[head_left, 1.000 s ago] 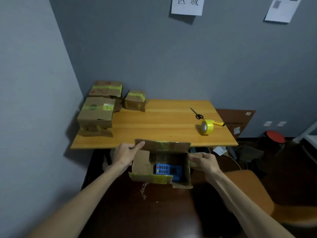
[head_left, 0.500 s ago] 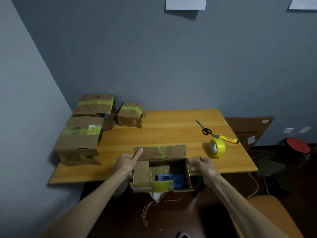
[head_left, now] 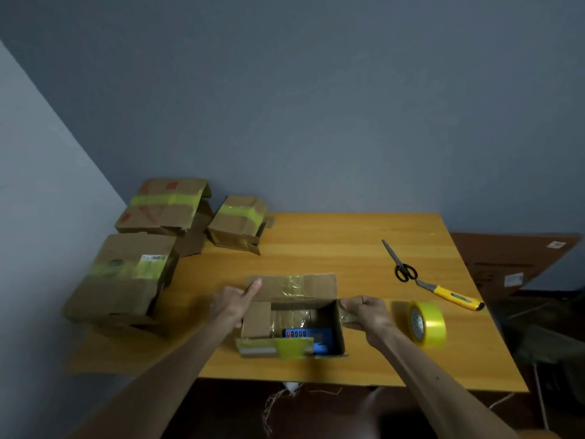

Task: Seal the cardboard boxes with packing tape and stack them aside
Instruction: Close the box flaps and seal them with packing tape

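left: taped boxes block | right: tape roll, scissors | free: tabletop centre

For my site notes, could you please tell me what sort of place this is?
Probably a small packing corner: taped boxes, a tape roll and scissors on a wooden table.
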